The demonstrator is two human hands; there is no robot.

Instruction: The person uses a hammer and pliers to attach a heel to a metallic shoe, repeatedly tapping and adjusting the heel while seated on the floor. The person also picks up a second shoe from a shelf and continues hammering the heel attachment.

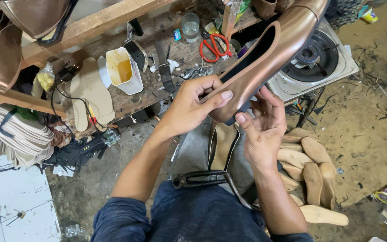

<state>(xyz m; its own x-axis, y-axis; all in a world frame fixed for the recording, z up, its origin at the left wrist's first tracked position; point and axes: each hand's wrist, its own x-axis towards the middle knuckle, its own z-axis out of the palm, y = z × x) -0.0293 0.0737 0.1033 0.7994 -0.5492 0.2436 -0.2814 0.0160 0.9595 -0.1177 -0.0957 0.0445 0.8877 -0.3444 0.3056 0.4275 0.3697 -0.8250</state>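
Shoe [265, 58], bronze-coloured, pointed toe, dark inner lining: being held above the lap, toe pointing near and down, heel end rising toward the far right over a gas burner [312, 56]. Left hand [189, 105] is gripping the toe from the left, its fingers [222, 95] clamped on the upper with the thumb lying flat across the top. Right hand [263, 130] is cupping the toe from below and right, thumb pressing the sole edge, the other fingers curled on the underside.

Pincers [202, 178], dark metal, are lying across the lap just near of the shoe, touched by neither hand. Wooden lasts [312, 168] are lying heaped on the floor at the right. Bench [157, 96], far and left, is carrying red-handled scissors [213, 47], a cut carton of yellowish glue [122, 69], a glass [190, 27] and flat insoles [92, 92].

Handling note, as judgement: the left-hand grip is best kept steady while the right thumb is working evenly along the toe edge, so that the upper is sitting smooth, without puckers.
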